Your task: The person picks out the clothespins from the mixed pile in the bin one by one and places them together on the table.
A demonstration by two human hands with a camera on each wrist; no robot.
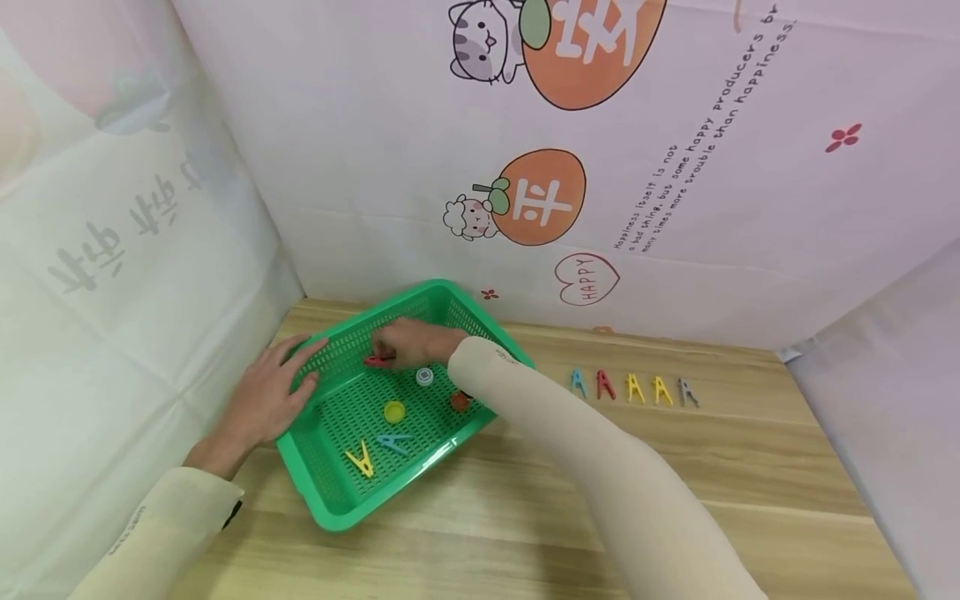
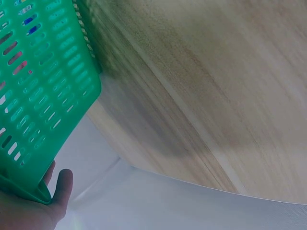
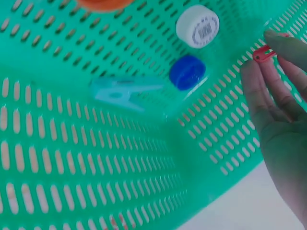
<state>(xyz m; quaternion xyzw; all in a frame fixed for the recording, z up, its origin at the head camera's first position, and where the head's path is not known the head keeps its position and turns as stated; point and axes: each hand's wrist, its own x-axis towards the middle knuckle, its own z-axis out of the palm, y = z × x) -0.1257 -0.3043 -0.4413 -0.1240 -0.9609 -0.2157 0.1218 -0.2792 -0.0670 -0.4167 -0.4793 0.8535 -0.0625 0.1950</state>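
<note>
A green perforated plastic basket (image 1: pixel 337 521) stands on the wooden table. My left hand (image 1: pixel 268 392) grips its left rim, fingers over the edge; in the left wrist view the hand (image 2: pixel 36 213) is at the basket's corner. Inside the basket, my right hand (image 1: pixel 408 342) pinches a red clothespin (image 1: pixel 378 362) between thumb and fingertips, also seen as a red clothespin (image 3: pixel 265 52) in the right wrist view. Around it in the basket lie a white cap (image 1: pixel 424 376), a yellow cap (image 1: pixel 393 412), an orange-red cap (image 1: pixel 460 402), a yellow clothespin (image 1: pixel 362 460) and a blue clothespin (image 1: pixel 393 442).
Right of the basket, a row of clothespins stretches across the table (image 1: pixel 675 483): one blue (image 1: pixel 577 383), one red (image 1: pixel 605 385), two yellow (image 1: pixel 635 388) and one grey (image 1: pixel 687 392). A blue cap (image 3: pixel 187 72) lies in the basket. Printed cloth walls (image 1: pixel 375 167) enclose the table.
</note>
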